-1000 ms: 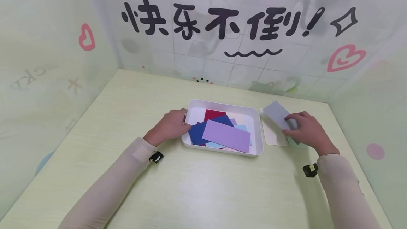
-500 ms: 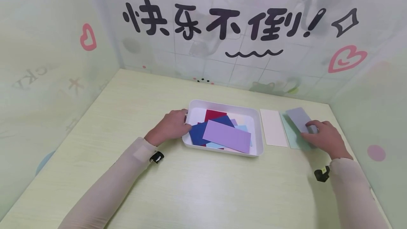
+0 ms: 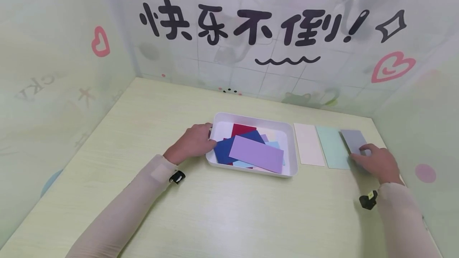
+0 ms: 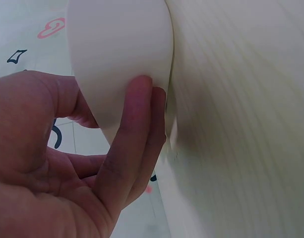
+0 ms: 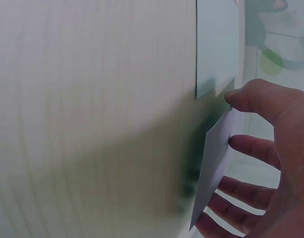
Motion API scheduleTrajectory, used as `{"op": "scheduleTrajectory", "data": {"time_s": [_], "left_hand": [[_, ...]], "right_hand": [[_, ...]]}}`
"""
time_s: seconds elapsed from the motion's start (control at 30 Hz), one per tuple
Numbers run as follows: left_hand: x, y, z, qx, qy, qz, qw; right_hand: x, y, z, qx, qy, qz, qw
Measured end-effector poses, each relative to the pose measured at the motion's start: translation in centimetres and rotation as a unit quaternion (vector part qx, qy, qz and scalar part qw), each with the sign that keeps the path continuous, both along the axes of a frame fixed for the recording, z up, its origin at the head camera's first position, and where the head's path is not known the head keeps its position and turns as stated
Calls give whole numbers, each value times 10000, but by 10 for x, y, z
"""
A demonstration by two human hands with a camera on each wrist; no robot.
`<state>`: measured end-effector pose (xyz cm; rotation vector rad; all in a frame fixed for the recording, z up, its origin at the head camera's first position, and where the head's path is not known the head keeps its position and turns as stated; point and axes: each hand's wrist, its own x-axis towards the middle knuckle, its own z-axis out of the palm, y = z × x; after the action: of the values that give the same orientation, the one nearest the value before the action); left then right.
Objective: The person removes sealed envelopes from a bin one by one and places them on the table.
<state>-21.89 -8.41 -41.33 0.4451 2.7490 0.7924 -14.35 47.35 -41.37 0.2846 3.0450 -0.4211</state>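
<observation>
My left hand (image 3: 193, 141) grips the left end of a white rectangular tray (image 3: 267, 122), and in the left wrist view its fingers (image 4: 134, 124) lie against the tray's outer wall (image 4: 119, 44). Several coloured cards lie overlapping inside the tray: a purple card (image 3: 256, 154) on top, a dark blue card (image 3: 223, 151) and a red card (image 3: 244, 129) under it. At the right, my right hand (image 3: 381, 165) pinches a grey card (image 3: 353, 138) by its near end. The right wrist view shows that card (image 5: 216, 153) tilted close over the table, between thumb and fingers.
A pale pink card (image 3: 309, 144) and a mint green card (image 3: 333, 148) lie side by side on the table, right of the tray. The grey card is just beyond the mint one. A printed curtain (image 3: 229, 75) surrounds the table's back and sides.
My right hand has carried the grey card rightward and lowered it, from over the pink and mint cards to the mint card's right side. My left hand and the tray stay in place.
</observation>
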Motion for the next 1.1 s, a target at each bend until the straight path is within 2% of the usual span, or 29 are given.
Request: {"op": "scheduleTrajectory", "data": {"time_s": [0.33, 0.67, 0.8, 0.93, 1.1], "left_hand": [[2, 1, 3, -15, -16, 27, 10000], [3, 1, 3, 26, -98, 39, 9999], [3, 2, 2, 26, -127, 33, 9999], [3, 2, 3, 37, -118, 41, 9999], [4, 1, 3, 55, -80, 43, 9999]], "right_hand": [[1, 6, -11, 4, 81, -116, 9999], [1, 4, -8, 31, -99, -64, 9999], [1, 1, -7, 97, -178, -162, 9997], [-3, -12, -3, 190, -66, -223, 9995], [-13, -41, 12, 126, 100, -76, 9998]]}}
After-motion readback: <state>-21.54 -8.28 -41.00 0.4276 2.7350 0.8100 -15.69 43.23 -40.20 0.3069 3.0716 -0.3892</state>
